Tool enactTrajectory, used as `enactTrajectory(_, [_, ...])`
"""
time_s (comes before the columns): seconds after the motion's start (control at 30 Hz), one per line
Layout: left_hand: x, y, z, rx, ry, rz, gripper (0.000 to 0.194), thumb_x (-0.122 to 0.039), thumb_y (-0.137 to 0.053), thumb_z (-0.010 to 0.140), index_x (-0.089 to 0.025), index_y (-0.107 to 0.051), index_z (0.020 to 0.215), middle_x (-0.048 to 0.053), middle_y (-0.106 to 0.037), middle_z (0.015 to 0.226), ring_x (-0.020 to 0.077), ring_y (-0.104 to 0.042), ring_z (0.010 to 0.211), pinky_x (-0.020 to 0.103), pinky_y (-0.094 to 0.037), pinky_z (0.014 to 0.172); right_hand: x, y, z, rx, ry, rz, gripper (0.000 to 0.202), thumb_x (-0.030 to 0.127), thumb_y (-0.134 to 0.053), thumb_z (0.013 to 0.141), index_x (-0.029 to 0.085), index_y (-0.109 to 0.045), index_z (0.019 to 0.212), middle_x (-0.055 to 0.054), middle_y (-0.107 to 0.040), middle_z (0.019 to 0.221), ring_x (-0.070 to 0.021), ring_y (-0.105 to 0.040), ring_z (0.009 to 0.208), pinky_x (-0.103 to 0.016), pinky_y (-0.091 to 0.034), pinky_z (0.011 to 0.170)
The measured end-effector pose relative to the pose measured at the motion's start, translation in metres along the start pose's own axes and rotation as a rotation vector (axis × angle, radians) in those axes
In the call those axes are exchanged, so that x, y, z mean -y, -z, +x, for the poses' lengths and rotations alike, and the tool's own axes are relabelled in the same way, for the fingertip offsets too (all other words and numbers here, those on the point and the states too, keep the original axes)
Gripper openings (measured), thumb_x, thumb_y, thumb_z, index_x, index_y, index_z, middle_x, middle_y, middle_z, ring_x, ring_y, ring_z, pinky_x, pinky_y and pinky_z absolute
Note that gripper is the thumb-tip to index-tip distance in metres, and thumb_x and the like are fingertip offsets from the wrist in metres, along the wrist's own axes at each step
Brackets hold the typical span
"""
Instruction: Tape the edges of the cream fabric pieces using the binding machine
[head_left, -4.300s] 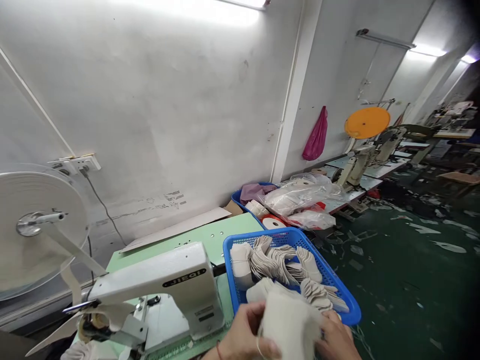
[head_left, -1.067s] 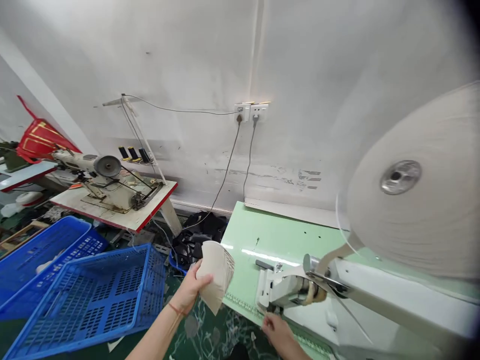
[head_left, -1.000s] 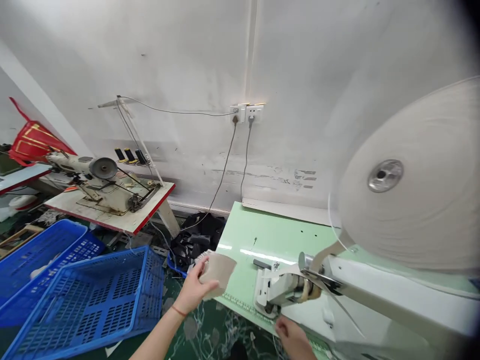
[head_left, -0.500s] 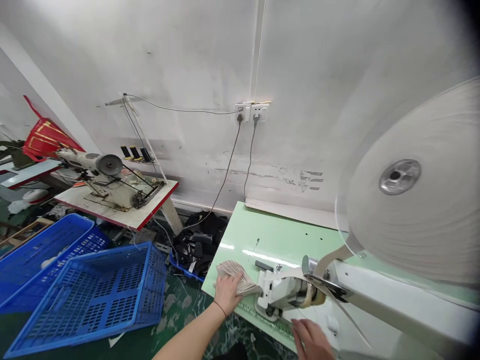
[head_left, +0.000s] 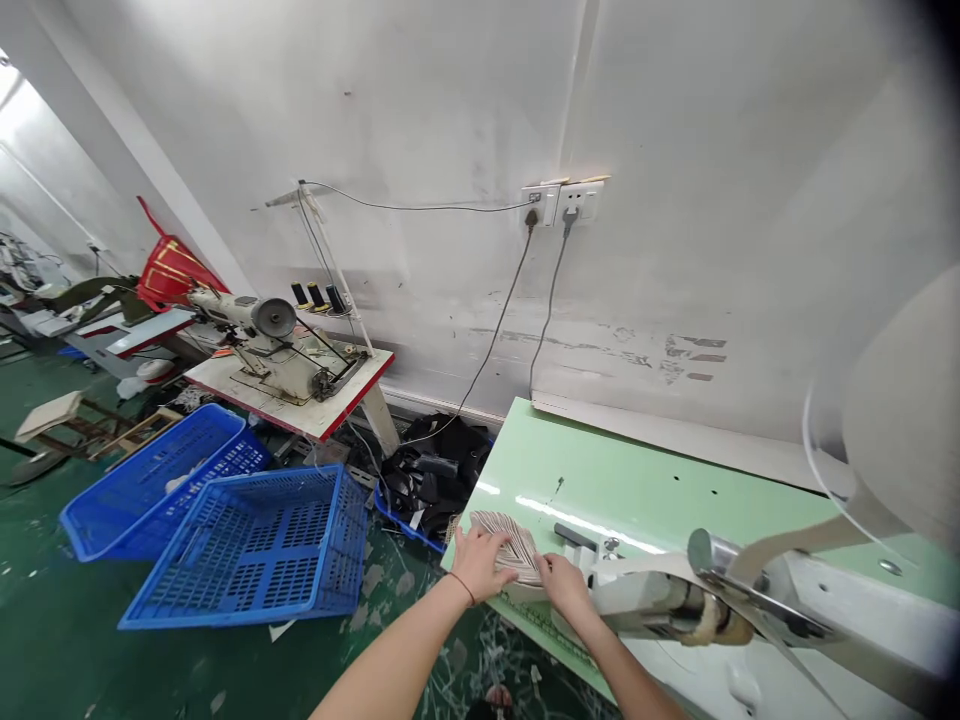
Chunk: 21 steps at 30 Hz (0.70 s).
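A bundle of beige-and-brown striped fabric (head_left: 516, 538) lies at the left end of the pale green sewing table (head_left: 592, 450). My left hand (head_left: 477, 565) grips its near left side, fingers over the top and thumb along the front. At its right edge, my right hand (head_left: 566, 587) pinches the fabric between thumb and fingers. Just right of the bundle is the white sewing machine head (head_left: 637, 603), partly covered by my right hand and forearm. A beige tape (head_left: 814, 535) runs down to the machine from a large white roll (head_left: 911, 400).
Two blue plastic crates (head_left: 247, 590) stand on the green floor to the left. Beyond them is another sewing machine (head_left: 285, 360) on a red-edged table. A blue bin of black material (head_left: 439, 480) sits between the tables. Power cords (head_left: 501, 335) hang from wall sockets.
My right hand has moved from the near side of the machine over to the fabric's right edge. My left hand stays on the fabric. The view has swung left.
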<state>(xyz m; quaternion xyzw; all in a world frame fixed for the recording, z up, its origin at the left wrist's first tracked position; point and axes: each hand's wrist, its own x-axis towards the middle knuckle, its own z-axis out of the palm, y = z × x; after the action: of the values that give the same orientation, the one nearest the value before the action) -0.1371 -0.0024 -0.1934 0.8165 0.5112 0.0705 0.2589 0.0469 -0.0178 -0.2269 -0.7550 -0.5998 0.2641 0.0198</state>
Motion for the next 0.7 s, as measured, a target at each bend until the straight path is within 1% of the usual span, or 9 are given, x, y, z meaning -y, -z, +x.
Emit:
enactTrajectory(0.13, [0.000,0.001,0.002,0.017,0.013,-0.031,0.058,-0.059,-0.059,0.076,-0.033,-0.050,0.127,0.007,-0.063,0.117,0.0328,-0.045,0.120,0.065,-0.017,0.107,0.005,0.007,-0.006,0.035,-0.012,-0.099,0.026,0.038,-0.056,0.092,0.015,-0.062,0.102,-0.005,-0.066,0.099,-0.0188,-0.064,0.090,-0.041,-0.052,0.081])
enactTrajectory(0.3, [0.001,0.004,0.002,0.030,0.019,-0.058,0.061,-0.060,-0.060,0.074,-0.034,-0.049,0.128,0.008,-0.063,0.117,0.0347,-0.044,0.122,0.068,-0.013,0.107,0.013,0.015,-0.004,0.062,-0.014,-0.149,0.026,0.036,-0.059,0.090,0.015,-0.062,0.105,-0.006,-0.065,0.106,-0.0199,-0.063,0.093,-0.041,-0.053,0.081])
enactTrajectory(0.37, [0.002,0.005,0.002,0.037,0.023,-0.072,0.061,-0.059,-0.060,0.074,-0.035,-0.049,0.128,0.007,-0.063,0.118,0.0349,-0.044,0.123,0.068,-0.012,0.107,0.013,0.018,-0.003,0.071,0.000,-0.143,0.027,0.038,-0.057,0.091,0.015,-0.062,0.103,-0.006,-0.066,0.103,-0.0196,-0.064,0.092,-0.041,-0.052,0.082])
enactTrajectory(0.47, [0.003,0.005,0.003,0.047,0.040,-0.095,0.065,-0.059,-0.065,0.069,-0.036,-0.049,0.127,0.007,-0.062,0.119,0.0352,-0.043,0.123,0.068,-0.010,0.108,0.012,0.022,-0.004,0.084,0.029,-0.122,0.029,0.042,-0.054,0.092,0.015,-0.063,0.099,-0.005,-0.067,0.097,-0.0186,-0.064,0.089,-0.041,-0.052,0.082])
enactTrajectory(0.53, [0.002,0.003,0.004,0.047,0.075,-0.112,0.066,-0.061,-0.066,0.067,-0.036,-0.050,0.126,0.006,-0.062,0.119,0.0351,-0.043,0.123,0.069,-0.010,0.108,0.012,0.025,-0.003,0.081,0.030,-0.128,0.029,0.042,-0.054,0.092,0.015,-0.063,0.099,-0.004,-0.067,0.097,-0.0184,-0.064,0.088,-0.040,-0.052,0.081])
enactTrajectory(0.63, [-0.003,-0.001,0.008,0.028,0.159,-0.131,0.059,-0.063,-0.062,0.068,-0.034,-0.052,0.119,0.005,-0.063,0.117,0.0352,-0.042,0.123,0.070,-0.011,0.106,0.015,0.028,-0.003,0.056,0.022,-0.181,0.027,0.039,-0.056,0.091,0.015,-0.063,0.100,-0.005,-0.066,0.099,-0.0188,-0.064,0.090,-0.041,-0.052,0.081])
enactTrajectory(0.7, [-0.008,-0.003,0.011,0.021,0.210,-0.139,0.055,-0.061,-0.060,0.069,-0.032,-0.052,0.115,0.004,-0.062,0.116,0.0349,-0.042,0.123,0.070,-0.013,0.106,0.020,0.029,-0.005,0.033,0.021,-0.228,0.025,0.037,-0.057,0.091,0.015,-0.063,0.100,-0.005,-0.066,0.100,-0.0190,-0.064,0.091,-0.041,-0.052,0.082])
